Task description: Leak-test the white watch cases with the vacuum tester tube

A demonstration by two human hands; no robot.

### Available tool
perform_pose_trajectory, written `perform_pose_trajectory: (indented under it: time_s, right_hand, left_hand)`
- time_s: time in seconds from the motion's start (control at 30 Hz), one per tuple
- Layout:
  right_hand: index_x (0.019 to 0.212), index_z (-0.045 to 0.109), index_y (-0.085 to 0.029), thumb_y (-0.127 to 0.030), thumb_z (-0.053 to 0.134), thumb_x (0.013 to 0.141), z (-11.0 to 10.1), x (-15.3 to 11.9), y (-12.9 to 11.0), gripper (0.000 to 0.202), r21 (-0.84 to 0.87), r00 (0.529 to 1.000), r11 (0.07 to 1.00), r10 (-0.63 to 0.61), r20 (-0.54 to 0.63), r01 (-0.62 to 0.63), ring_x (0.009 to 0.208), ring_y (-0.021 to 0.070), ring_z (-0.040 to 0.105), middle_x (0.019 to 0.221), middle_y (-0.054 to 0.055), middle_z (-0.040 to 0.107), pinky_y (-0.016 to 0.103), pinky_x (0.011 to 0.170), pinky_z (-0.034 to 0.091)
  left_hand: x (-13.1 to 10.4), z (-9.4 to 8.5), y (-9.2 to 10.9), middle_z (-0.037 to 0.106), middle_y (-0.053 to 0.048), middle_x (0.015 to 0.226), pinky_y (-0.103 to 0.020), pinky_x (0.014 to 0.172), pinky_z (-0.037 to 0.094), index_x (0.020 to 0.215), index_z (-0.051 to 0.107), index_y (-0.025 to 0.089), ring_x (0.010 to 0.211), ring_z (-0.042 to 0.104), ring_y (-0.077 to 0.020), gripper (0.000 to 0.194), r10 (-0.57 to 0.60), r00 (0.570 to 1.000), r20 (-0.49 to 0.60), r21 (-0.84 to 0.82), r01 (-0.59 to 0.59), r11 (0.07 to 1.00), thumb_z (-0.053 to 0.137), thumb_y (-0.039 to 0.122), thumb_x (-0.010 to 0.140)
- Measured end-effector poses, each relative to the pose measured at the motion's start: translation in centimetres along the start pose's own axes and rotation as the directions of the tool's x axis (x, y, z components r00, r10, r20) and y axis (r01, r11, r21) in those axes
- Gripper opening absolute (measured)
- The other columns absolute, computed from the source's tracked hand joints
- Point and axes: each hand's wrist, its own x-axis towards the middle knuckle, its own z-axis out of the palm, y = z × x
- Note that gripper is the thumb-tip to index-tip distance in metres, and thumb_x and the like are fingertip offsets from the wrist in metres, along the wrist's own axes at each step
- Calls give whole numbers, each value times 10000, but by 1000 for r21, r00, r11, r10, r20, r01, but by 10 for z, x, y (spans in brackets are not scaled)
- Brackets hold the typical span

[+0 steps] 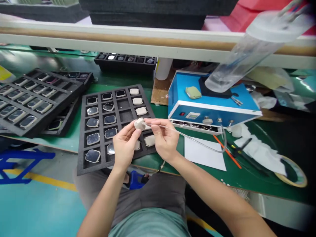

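A small off-white watch case (140, 124) is pinched between the thumb and fingers of my left hand (124, 143), above a black foam tray (82, 164). My right hand (166, 136) grips the end of a thin clear tube (197, 142), its tip against or close to the case. The tube curves right to a blue machine (212, 107). Watches with dark screens fill the tray's left columns, and off-white cases (137, 101) lie in its right column. Some compartments behind my hands are hidden.
More watch trays (24, 130) are stacked at the left. On the machine rest a pale green case (193, 92) and a clear cylinder (229, 65). White paper (203, 154), an orange stick (228, 153) and a tape roll (302, 176) lie right. A shelf edge (123, 44) crosses above.
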Motion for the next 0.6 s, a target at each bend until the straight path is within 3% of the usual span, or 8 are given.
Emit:
perform_pose_trajectory:
  time_s: [0.6]
  right_hand:
    - [995, 628, -257, -506, 640, 955, -1, -3, 4, 253, 10, 1000, 1000, 17, 14, -17, 1104, 240, 718, 1092, 80, 751, 435, 983, 597]
  left_hand:
    - [-3, 1, 1, 738, -94, 1215, -378, 1061, 576, 1159, 778, 214, 1123, 722, -237, 372, 18, 1000, 4, 24, -18, 1000, 839, 275, 797]
